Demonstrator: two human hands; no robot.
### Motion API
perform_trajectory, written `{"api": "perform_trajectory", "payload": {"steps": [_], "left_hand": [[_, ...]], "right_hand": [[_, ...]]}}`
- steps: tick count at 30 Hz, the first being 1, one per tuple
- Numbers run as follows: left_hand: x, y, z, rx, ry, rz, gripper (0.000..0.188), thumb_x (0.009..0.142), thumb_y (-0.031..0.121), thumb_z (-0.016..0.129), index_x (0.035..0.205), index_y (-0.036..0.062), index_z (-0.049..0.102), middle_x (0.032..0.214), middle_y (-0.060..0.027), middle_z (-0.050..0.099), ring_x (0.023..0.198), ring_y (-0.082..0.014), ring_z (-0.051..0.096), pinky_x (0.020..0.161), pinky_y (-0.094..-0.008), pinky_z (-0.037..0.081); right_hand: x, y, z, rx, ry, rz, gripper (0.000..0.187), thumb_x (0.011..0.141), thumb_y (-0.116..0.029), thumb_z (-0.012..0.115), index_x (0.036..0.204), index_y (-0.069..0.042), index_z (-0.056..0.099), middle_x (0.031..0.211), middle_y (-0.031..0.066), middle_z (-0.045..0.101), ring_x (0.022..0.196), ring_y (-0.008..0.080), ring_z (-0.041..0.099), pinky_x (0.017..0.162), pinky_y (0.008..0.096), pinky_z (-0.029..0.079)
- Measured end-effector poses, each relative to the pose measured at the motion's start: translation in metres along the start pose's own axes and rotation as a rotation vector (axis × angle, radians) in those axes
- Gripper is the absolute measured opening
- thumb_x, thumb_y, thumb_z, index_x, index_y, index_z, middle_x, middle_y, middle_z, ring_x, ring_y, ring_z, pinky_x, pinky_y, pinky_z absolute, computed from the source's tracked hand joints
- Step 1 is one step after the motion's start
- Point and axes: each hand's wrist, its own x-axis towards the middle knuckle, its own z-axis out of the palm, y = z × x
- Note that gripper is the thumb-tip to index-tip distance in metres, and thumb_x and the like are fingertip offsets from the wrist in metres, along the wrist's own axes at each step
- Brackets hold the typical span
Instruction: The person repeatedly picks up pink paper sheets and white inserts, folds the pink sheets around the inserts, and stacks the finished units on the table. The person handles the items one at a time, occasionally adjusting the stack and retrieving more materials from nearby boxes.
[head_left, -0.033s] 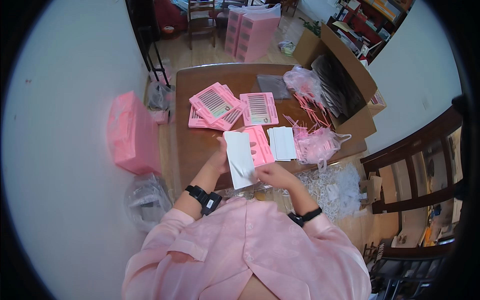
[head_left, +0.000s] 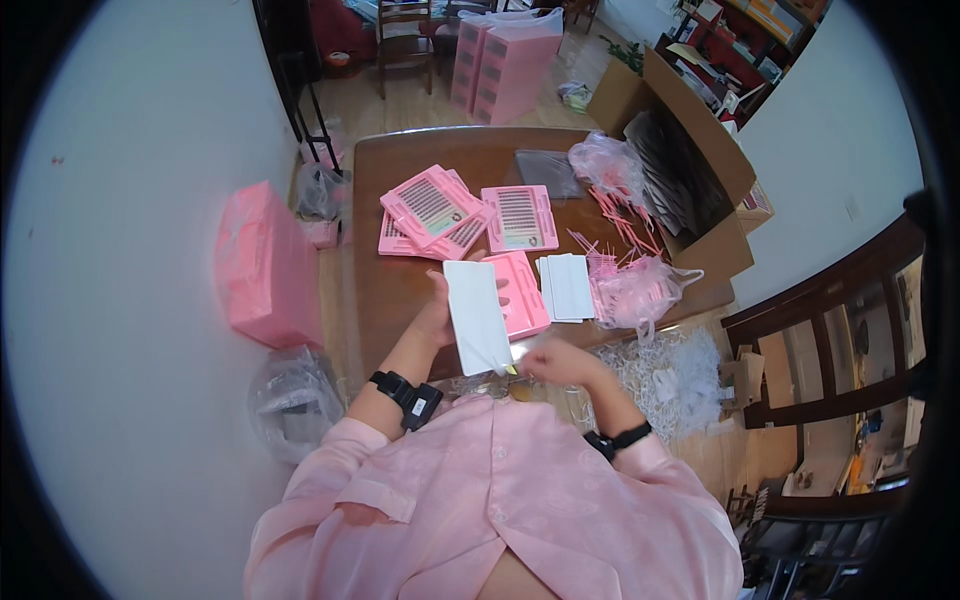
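Observation:
My left hand [head_left: 436,310] grips an open pink eyelash case from its left side, the thumb beside a white panel [head_left: 475,318]. The pink tray half [head_left: 520,300] lies to the right of this panel, and fingertips show through its openings. Just off the panel's lower right corner is my right hand [head_left: 556,362], closed and blurred by motion. A small yellow bit [head_left: 511,369] and a pale, glossy smear show between that hand and the panel; what the fingers pinch is too blurred to name. Several white cards [head_left: 567,288] lie right of the case.
Pink cases of lash strips lie stacked [head_left: 432,207] and singly [head_left: 519,218] across the brown table [head_left: 385,330]. Pink sticks spill from plastic bags [head_left: 645,292] at the right, beside an open cardboard box [head_left: 700,150]. A wrapped pink block [head_left: 265,265] stands at the left.
My right hand has moved a little right and down, away from the white panel's edge. The yellow bit now shows at the corner. My left hand and the case have barely shifted.

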Motion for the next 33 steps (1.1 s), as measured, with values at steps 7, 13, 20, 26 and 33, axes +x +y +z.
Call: {"api": "perform_trajectory", "payload": {"steps": [7,13,20,26,33], "left_hand": [[-0.007,0.017,0.001,-0.064,0.019,-0.035,0.127,0.063,0.099,0.035,0.162,0.0215,0.016,0.148,-0.0175,0.048,0.117,-0.0427,0.062,0.090,-0.0555,0.057],[0.000,0.012,0.023,0.012,0.009,0.030,0.129,0.062,0.100,0.036,0.161,0.0196,0.020,0.150,-0.0154,0.047,0.114,-0.0431,0.064,0.087,-0.0537,0.058],[-0.003,0.018,0.029,0.022,-0.026,0.034,0.130,0.062,0.100,0.038,0.161,0.0164,0.021,0.150,-0.0166,0.047,0.117,-0.0421,0.062,0.091,-0.0515,0.057],[0.003,0.006,0.002,0.000,0.038,0.058,0.127,0.066,0.098,0.037,0.160,0.0144,0.023,0.143,-0.0215,0.052,0.115,-0.0381,0.064,0.092,-0.0502,0.057],[-0.025,0.056,-0.073,0.003,0.403,0.283,0.112,0.077,0.094,0.022,0.149,0.0101,0.039,0.131,-0.0176,0.061,0.110,-0.0357,0.066,0.093,-0.0532,0.056]], "right_hand": [[-0.021,0.017,0.002,-0.327,0.510,0.185,0.034,0.093,-0.039,0.060,0.088,-0.006,0.068,0.077,0.0190,0.067,0.079,0.0404,0.066,0.069,0.0503,0.051],[0.036,-0.040,-0.026,-0.032,1.015,-0.046,0.027,0.097,-0.031,0.060,0.089,-0.006,0.065,0.072,0.0189,0.064,0.069,0.0420,0.063,0.061,0.0502,0.048],[0.050,-0.048,-0.030,-0.063,1.020,-0.041,0.026,0.096,-0.031,0.061,0.088,-0.007,0.064,0.071,0.0192,0.063,0.067,0.0418,0.062,0.061,0.0509,0.047],[0.038,-0.036,-0.021,-0.194,0.821,-0.119,0.024,0.095,-0.030,0.060,0.084,-0.009,0.065,0.074,0.0174,0.065,0.071,0.0408,0.063,0.062,0.0496,0.049],[-0.039,0.061,0.024,-0.740,-0.196,0.446,0.041,0.084,-0.047,0.069,0.105,-0.013,0.076,0.105,0.0145,0.073,0.098,0.0345,0.069,0.082,0.0459,0.055]]}}
